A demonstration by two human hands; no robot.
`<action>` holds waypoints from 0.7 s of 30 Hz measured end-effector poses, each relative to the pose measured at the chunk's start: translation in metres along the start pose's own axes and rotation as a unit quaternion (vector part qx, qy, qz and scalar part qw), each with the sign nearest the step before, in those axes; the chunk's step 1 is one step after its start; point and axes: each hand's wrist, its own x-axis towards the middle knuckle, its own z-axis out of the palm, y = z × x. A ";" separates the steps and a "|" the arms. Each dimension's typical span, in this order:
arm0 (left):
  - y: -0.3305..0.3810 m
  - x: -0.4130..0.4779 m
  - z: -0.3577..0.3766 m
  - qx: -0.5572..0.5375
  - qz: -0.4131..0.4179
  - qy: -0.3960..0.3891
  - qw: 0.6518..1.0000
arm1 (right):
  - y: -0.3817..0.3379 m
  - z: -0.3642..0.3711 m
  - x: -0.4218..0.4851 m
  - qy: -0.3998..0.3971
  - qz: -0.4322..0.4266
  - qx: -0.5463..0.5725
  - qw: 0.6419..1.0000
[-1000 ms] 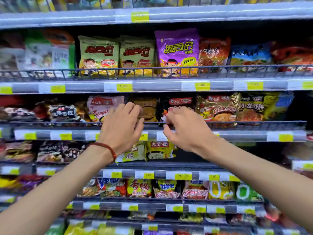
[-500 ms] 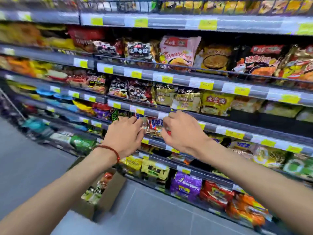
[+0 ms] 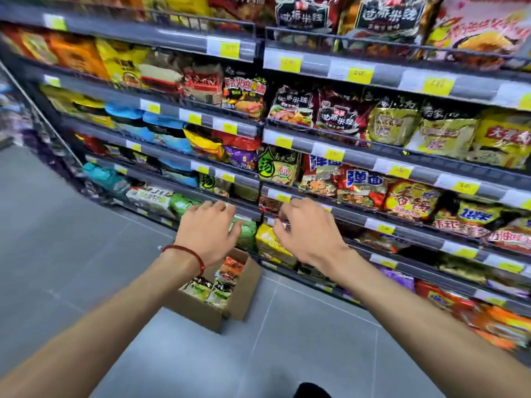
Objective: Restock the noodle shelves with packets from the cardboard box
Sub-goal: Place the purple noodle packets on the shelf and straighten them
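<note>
Left hand (image 3: 207,232): empty, fingers spread.
Right hand (image 3: 309,234): empty, loosely curled.
Risk: yellow foil packet (image 3: 267,239) knocked off shelf while reaching for brown cardboard box (image 3: 198,310).

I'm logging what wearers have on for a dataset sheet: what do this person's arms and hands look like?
The left forearm and right forearm are bare, no sleeves in view. A thin red cord bracelet circles the left wrist; the right wrist carries nothing. Neither the left grip nor the right grip wears a glove, and no ring shows.
</note>
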 end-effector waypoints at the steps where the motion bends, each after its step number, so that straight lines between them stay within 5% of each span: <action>1: -0.014 0.004 0.008 0.004 -0.003 -0.004 1.000 | -0.009 0.010 0.009 -0.003 0.002 -0.008 1.000; 21: -0.221 0.177 0.184 -0.062 0.090 -0.127 0.986 | -0.078 0.210 0.213 -0.107 0.166 0.012 0.980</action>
